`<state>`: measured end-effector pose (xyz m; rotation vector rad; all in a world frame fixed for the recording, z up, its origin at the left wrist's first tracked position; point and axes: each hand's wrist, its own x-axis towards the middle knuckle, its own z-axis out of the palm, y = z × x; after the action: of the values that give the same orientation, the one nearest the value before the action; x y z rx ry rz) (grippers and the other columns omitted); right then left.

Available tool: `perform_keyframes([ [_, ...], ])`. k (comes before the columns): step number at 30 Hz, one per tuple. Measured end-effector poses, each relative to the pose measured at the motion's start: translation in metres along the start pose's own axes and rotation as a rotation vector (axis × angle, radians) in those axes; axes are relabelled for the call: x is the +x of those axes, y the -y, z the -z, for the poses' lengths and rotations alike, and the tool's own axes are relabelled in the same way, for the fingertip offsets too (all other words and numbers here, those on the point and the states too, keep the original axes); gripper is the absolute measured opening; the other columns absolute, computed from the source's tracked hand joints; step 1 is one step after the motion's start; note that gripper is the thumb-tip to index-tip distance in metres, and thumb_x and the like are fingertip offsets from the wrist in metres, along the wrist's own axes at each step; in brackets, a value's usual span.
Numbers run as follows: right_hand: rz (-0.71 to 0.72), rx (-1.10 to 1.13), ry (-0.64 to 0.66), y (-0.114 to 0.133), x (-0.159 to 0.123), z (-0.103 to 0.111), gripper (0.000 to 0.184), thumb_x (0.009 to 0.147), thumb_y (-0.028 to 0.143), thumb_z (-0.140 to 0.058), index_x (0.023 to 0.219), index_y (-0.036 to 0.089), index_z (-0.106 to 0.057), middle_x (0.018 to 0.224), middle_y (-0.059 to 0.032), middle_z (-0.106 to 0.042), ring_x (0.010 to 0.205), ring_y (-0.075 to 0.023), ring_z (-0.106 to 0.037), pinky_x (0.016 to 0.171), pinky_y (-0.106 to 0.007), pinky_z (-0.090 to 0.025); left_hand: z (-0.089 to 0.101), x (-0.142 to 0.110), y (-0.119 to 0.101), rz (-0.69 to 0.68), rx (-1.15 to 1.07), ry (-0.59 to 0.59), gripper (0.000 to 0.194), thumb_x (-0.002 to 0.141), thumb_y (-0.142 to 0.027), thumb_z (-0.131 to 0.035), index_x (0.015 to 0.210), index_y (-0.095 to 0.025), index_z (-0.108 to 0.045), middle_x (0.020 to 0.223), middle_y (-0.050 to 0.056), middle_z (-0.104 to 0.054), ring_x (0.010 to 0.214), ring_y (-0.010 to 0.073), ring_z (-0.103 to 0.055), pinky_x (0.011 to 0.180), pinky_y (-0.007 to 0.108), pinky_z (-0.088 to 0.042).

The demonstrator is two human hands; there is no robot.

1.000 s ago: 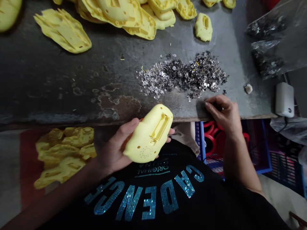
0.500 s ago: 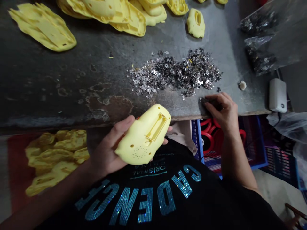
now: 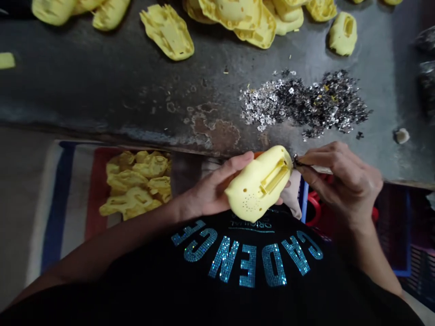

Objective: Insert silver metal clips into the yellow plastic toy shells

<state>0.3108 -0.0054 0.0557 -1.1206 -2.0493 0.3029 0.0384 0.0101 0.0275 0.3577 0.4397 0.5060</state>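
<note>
My left hand (image 3: 220,183) is wrapped round a yellow plastic toy shell (image 3: 253,192), its battery slot and speaker holes facing up. Between the thumb and fingers of my right hand (image 3: 343,176) is a small metal contact piece (image 3: 296,160), pinched at the right end of the shell. Whether the metal piece touches the shell I cannot tell. Just beyond both hands, a heap of small shiny metal contact pieces (image 3: 306,102) lies on the dark worktable (image 3: 136,97).
More yellow shells (image 3: 170,34) lie along the table's far side. A pile of yellow parts (image 3: 136,185) is below the front edge at left. At lower right are red items (image 3: 316,208) in a blue crate (image 3: 406,253). A small whitish lump (image 3: 402,135) sits at right.
My right hand has come from the table beside the metal heap to the shell's right end, with a metal piece in its fingertips. The head view has turned left.
</note>
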Motion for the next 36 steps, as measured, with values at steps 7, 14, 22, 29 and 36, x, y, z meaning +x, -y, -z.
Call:
perform_keyframes([
  [7,0.075,-0.034,0.012,0.009,0.006,-0.008,0.035,0.102,0.012,-0.087,0.126,0.037,-0.081,0.107,-0.0013,-0.088,0.087,-0.0244,-0.082,0.076,-0.043,-0.066,-0.001,-0.005,0.004,-0.048,0.018,-0.037,0.074,0.105,-0.067,-0.079,0.160,-0.018,-0.071,0.143,0.017,-0.087,0.122,0.0371,-0.085,0.100,0.047,-0.071],
  [14,0.111,-0.127,0.038,0.012,0.001,-0.010,0.034,0.106,0.014,-0.083,0.130,0.039,-0.082,0.108,-0.0026,-0.089,0.084,-0.0259,-0.081,0.078,-0.048,-0.064,-0.004,-0.004,0.004,-0.067,0.073,-0.112,0.079,0.094,-0.069,-0.090,0.155,-0.020,-0.080,0.150,0.014,-0.086,0.150,0.0434,-0.074,0.117,0.050,-0.068],
  [22,0.115,-0.160,0.007,0.016,-0.005,-0.013,0.043,0.105,0.011,-0.082,0.137,0.039,-0.081,0.111,-0.0017,-0.092,0.084,-0.0259,-0.082,0.077,-0.048,-0.064,-0.003,-0.003,0.009,-0.071,0.067,-0.151,0.078,0.096,-0.069,-0.087,0.158,-0.023,-0.078,0.156,0.014,-0.083,0.158,0.0431,-0.068,0.129,0.054,-0.060],
  [29,-0.008,-0.121,-0.057,0.016,-0.007,-0.012,0.036,0.104,0.014,-0.086,0.132,0.037,-0.084,0.111,-0.0031,-0.089,0.089,-0.0257,-0.082,0.081,-0.045,-0.067,-0.001,-0.001,0.010,-0.104,0.019,-0.139,0.082,0.093,-0.069,-0.093,0.157,-0.020,-0.076,0.158,0.017,-0.081,0.154,0.0424,-0.071,0.122,0.049,-0.063],
  [36,-0.350,0.301,0.261,0.009,0.014,-0.002,0.031,0.100,0.045,-0.097,0.125,0.031,-0.084,0.106,-0.0015,-0.083,0.086,-0.0205,-0.077,0.079,-0.036,-0.066,0.001,-0.012,0.014,-0.212,0.258,-0.096,0.070,0.097,-0.057,-0.097,0.157,-0.025,-0.080,0.134,0.012,-0.087,0.103,0.0211,-0.081,0.082,0.026,-0.061],
])
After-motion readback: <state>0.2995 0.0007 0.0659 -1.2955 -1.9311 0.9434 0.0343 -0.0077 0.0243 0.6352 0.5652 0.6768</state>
